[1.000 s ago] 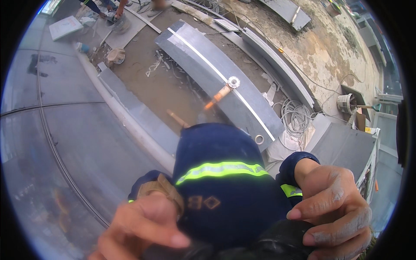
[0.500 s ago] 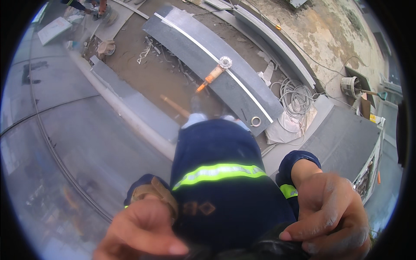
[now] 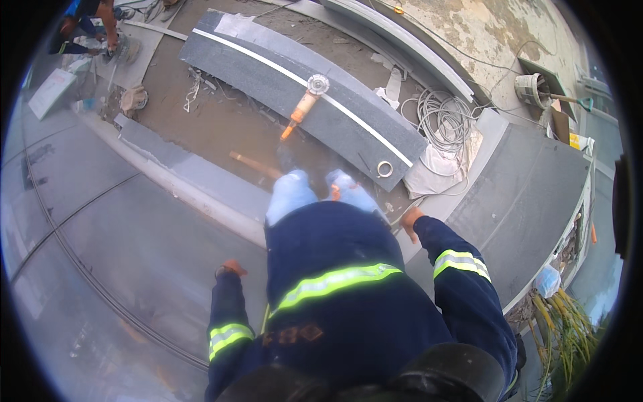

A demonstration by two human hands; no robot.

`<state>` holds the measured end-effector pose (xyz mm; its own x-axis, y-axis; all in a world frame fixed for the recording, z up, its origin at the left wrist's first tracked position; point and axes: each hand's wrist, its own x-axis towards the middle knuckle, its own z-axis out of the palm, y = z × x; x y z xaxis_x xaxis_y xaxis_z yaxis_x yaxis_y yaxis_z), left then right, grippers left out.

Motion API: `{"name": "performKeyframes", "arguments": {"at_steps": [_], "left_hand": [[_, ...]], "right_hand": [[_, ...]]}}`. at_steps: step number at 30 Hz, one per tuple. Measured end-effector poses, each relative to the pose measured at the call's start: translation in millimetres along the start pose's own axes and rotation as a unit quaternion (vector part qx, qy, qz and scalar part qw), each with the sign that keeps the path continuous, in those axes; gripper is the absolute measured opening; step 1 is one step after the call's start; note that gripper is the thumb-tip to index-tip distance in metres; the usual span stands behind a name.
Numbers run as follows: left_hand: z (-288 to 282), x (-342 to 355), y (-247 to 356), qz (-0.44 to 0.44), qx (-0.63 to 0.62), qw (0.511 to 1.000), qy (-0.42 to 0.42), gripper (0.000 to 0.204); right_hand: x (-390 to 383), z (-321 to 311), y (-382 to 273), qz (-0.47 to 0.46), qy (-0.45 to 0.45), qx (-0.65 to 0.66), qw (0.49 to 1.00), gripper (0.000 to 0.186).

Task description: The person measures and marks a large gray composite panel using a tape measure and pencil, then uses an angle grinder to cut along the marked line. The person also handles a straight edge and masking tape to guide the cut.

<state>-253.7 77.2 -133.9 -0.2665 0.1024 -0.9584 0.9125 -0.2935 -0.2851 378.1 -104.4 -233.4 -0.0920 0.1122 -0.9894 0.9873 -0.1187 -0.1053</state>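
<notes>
Right hand [image 3: 410,223] hangs slack on my feed, fingers uncurled, nothing visible in it, near the close end of a dark grey slab [image 3: 341,134]; I cannot tell how the left hand [image 3: 233,267] is held — too small, partly hidden. The slab lies beyond the knees [image 3: 291,191], its long axis running far left to near right, along a white strip [image 3: 375,134]. I judge it heavy, stiff and easily chipped, best held by both long edges. An angle grinder [image 3: 303,108] rests across it — disc end away, orange tail toward the knees
</notes>
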Motion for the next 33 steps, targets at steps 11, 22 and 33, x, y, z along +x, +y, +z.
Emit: {"name": "performKeyframes", "arguments": {"at_steps": [11,22,33], "left_hand": [[-75,162,168,0.107,-0.484,0.862,0.110,0.085],[-148,207,154,0.019,-0.298,0.945,0.136,0.103],[-158,271,97,0.146,-0.462,0.795,0.366,0.065]], "right_hand": [[143,-61,-64,0.124,0.136,0.480,0.858,0.049],[549,-293,-316,0.123,0.290,0.816,0.485,0.053],[320,-330,-329,0.002,0.113,0.914,0.389,0.023]]}}
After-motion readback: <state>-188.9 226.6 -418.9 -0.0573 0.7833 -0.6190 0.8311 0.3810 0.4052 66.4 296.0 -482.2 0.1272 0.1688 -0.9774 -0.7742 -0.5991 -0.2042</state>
